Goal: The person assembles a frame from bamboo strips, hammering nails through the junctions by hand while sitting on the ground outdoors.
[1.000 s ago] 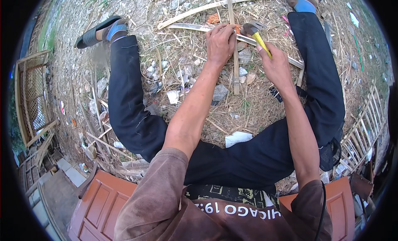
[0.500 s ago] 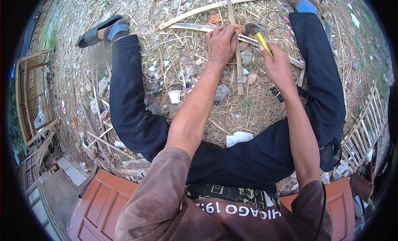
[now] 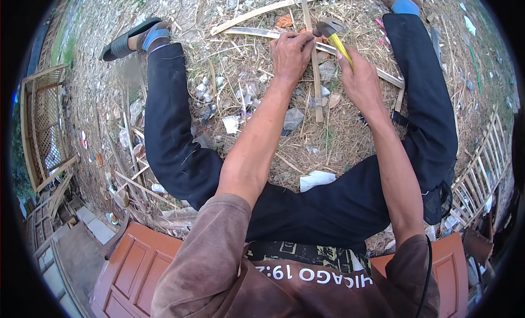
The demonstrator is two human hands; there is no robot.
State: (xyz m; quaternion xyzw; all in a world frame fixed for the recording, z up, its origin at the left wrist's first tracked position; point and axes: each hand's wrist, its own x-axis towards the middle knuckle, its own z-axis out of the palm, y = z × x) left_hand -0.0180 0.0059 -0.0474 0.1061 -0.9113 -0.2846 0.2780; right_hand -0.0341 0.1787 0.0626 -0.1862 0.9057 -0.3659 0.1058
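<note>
Two thin wooden strips cross on the ground in front of me, one lengthwise strip (image 3: 316, 88) and one slanting strip (image 3: 389, 78). My left hand (image 3: 291, 56) is at their crossing, its fingers bent and pinched together against the wood; whatever lies between the fingertips is too small to make out. A claw hammer (image 3: 340, 48) with a yellow handle is gripped in my right hand (image 3: 361, 84). Its dark head is tilted over the crossing, close beside the left fingertips. Orange brick-like bits (image 3: 284, 21) lie just beyond the strips.
Another curved strip (image 3: 268, 12) lies farther out. Stones (image 3: 293, 119), dry grass and white scraps (image 3: 317, 179) cover the ground between my outspread legs. Slatted wood (image 3: 484, 173) stands at the right, a lattice frame (image 3: 48, 124) at the left. Reddish-brown panelled wood (image 3: 136, 263) is behind me.
The hammer and my right hand have shifted slightly left, bringing the hammer head nearer the left fingertips. My left hand stays at the crossing, and the strips have barely moved.
</note>
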